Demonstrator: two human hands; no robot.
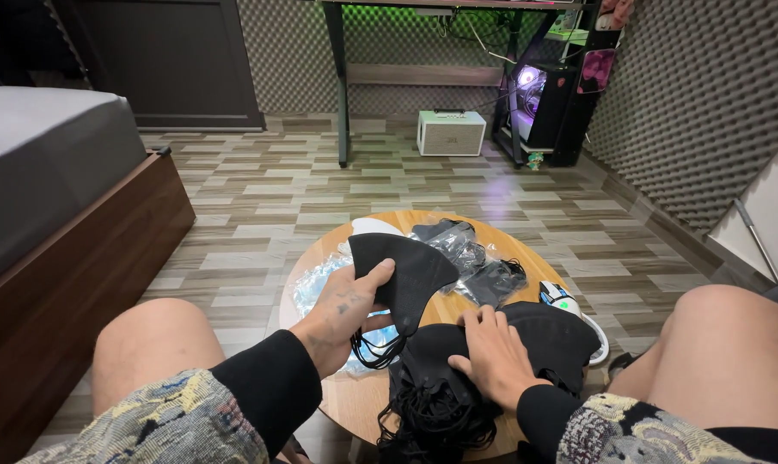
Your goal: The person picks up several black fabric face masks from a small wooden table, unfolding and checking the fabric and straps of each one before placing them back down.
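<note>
Black face mask [404, 273], folded flat, sits up off the round wooden counter [526, 258] in the left hand [342, 311], fingers and thumb closed on its lower left edge, ear loops dangling below the palm. It looks featherlight and soft, a thin cloth shell that flops wherever it isn't supported, so the pinch along the folded edge is a sound spot; the loops would likely tangle if grabbed instead. Right hand [490, 351] lies flat, fingers together, pressing on the heap of black masks [458, 378] at the near edge of the counter, not gripping anything. That heap is a snarl of loops, and one mask would probably drag its neighbours along. Beyond lie clear plastic wrappers [320, 288], bagged black masks [471, 253] and a white computer mouse [561, 299].
</note>
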